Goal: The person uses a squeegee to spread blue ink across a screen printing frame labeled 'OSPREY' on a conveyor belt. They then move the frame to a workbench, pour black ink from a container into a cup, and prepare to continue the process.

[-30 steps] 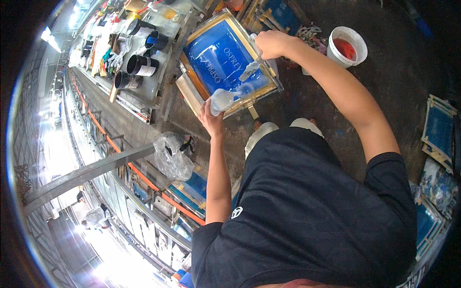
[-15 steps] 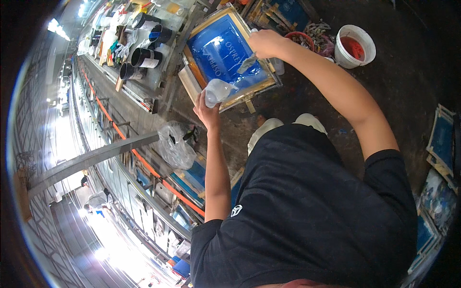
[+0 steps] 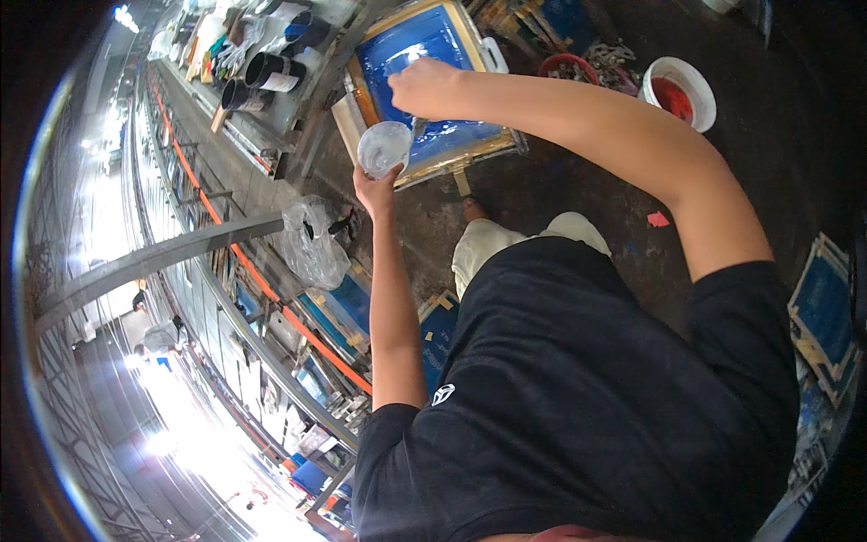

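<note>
far left, the long desk (image 3: 271, 117) carries black tubs (image 3: 257, 70) and clutter, and below it a clear plastic bag (image 3: 312, 242) hangs off a rail. next comes the left hand (image 3: 375, 188), raised with its fingers curled up around the bottom of a small clear plastic cup (image 3: 384, 148), which sits just beside the near edge of the wooden-framed printing screen (image 3: 433, 86). the cup looks thin and light, probably a bit squashy, so a gentle wrap low around its wall seems the safest hold (a hard squeeze might buckle it). the screen itself lies tilted on the floor (image 3: 578, 181), its blue mesh facing up; the frame is the stiff part to take hold of, while the mesh looks taut and likely easy to mark or tear. over that mesh the right hand (image 3: 426, 88) is closed, pinching a thin tool whose tip touches the blue surface; i can't tell what kind of tool it is. further right a white bucket (image 3: 679, 90) with red ink stands well apart, and a stack of smaller blue screens (image 3: 824, 312) leans at the far right.
</note>
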Motion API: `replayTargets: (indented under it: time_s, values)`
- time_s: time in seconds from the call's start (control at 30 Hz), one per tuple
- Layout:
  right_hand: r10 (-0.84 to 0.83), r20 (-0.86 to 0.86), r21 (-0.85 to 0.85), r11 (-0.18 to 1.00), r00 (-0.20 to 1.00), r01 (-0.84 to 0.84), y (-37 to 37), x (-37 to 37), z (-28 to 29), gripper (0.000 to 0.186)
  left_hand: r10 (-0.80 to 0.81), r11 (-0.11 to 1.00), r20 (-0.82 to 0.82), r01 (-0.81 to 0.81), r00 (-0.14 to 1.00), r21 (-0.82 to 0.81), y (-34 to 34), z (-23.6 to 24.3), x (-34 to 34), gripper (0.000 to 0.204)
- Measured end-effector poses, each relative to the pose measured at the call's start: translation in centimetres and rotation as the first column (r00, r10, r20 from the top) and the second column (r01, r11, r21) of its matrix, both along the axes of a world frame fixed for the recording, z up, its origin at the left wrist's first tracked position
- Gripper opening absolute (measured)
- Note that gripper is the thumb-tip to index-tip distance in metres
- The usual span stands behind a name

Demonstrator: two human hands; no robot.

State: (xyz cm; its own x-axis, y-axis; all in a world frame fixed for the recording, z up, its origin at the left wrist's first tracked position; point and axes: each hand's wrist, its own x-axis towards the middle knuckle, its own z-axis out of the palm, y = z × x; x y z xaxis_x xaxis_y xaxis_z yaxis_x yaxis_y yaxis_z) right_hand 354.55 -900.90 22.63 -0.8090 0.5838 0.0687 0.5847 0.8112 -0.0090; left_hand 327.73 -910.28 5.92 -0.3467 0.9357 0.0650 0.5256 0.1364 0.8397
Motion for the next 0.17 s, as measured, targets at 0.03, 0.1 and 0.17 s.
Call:
replayTargets:
  time_s: [0.03, 0.1, 0.17]
  values:
    - [0.001, -0.018, 0.002, 1.0, 1.0, 0.0, 0.0, 0.4, 0.8, 0.017, 0.052, 0.998, -0.137, -0.055, 0.989, -0.02, 0.5, -0.1, -0.5, 0.082]
    - [-0.022, -0.029, 0.028, 0.999, 0.999, 0.023, 0.4, 1.2, 2.6, 0.021, 0.03, 1.0, -0.281, -0.025, 0.959, 0.019, 0.8, -0.1, -1.4, 0.082]
    - [-0.068, -0.01, 0.073, 0.995, 0.998, 0.068, 1.0, 1.8, 4.3, 0.028, 0.007, 1.0, -0.393, -0.015, 0.92, -0.018, 1.3, -0.6, -2.2, 0.087]
